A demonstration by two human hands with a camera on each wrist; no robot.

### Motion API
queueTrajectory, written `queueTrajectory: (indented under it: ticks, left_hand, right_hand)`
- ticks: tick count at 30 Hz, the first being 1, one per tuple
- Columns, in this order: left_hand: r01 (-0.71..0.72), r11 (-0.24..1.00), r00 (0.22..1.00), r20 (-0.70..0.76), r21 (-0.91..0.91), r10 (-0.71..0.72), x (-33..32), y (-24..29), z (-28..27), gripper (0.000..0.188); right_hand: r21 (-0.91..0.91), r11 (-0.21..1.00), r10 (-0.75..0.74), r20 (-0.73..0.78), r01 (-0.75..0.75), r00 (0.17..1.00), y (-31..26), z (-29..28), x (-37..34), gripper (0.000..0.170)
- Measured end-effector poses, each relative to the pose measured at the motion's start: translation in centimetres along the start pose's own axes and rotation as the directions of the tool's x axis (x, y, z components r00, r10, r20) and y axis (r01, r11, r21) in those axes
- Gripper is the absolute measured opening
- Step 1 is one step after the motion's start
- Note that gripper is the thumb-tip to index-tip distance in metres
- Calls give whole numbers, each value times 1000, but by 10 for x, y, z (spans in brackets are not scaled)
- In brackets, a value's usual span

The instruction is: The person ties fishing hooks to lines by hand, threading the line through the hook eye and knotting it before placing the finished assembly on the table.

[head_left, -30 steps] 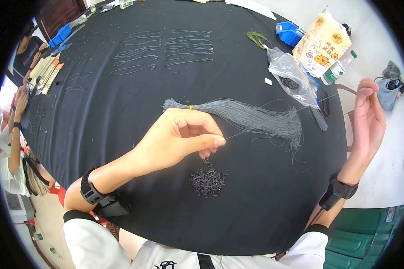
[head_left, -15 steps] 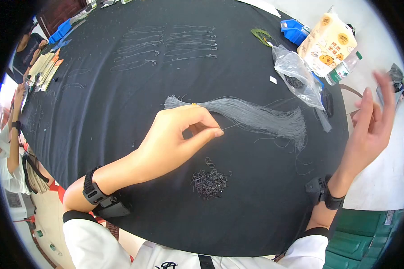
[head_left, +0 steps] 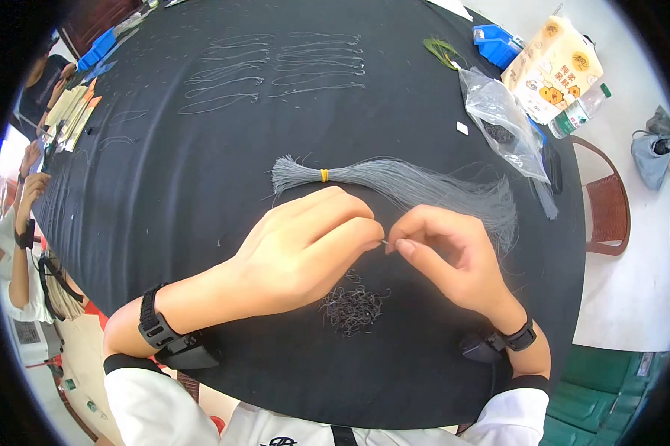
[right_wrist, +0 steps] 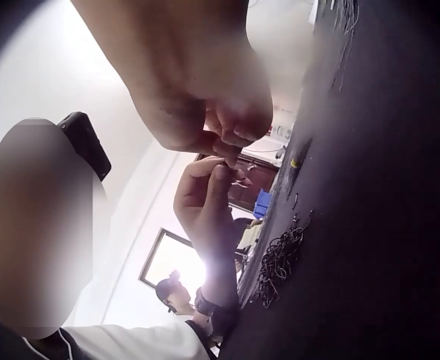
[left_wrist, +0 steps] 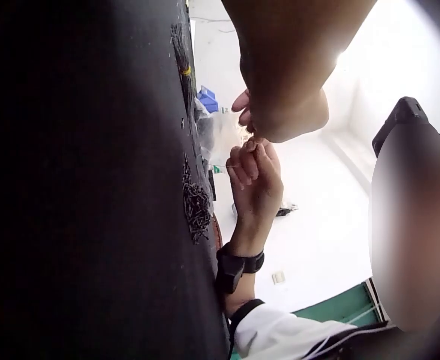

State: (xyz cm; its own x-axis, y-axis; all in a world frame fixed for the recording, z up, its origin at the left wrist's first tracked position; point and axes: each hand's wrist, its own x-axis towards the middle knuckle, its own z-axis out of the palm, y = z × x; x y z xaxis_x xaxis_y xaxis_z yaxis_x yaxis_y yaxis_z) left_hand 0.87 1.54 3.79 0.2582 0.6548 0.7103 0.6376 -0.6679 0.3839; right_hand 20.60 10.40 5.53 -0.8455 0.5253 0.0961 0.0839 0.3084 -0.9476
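Both hands meet at the fingertips above the table. My left hand (head_left: 313,249) pinches the end of a thin grey line (head_left: 384,241) between thumb and forefinger; only a tiny tip shows. From the other side, the thumb and forefinger of my right hand (head_left: 454,256) close on the same spot. The right wrist view also has the two sets of fingertips together. Below the hands lies a pile of small dark hooks (head_left: 352,311), partly covered by the left hand. Just beyond them is a bundle of grey lines (head_left: 424,186), tied with a yellow band (head_left: 324,175).
Looped grey lines (head_left: 223,74) lie in two columns farther back. At the right are a clear plastic bag (head_left: 502,126), a blue bin (head_left: 496,46), a tissue pack (head_left: 554,70) and a bottle (head_left: 580,111). Another person's arm (head_left: 24,245) shows at the far left.
My right hand has come in from the far right, where it was raised, to meet the left fingertips. The left hand keeps its pinch and has shifted slightly right.
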Motion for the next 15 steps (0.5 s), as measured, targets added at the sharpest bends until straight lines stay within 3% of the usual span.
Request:
queueTrajectory:
  ticks: [9,15]
  left_hand:
    - [-12,999,998,-64,35,14,0,4,2,21]
    - [-36,999,996,-84,24,38,-1,7,3,21]
  right_hand:
    - [43,999,15,6,-15,1000,0,1,-4,6]
    - [213,974,72,17,-74,997,-1,8,-7,9]
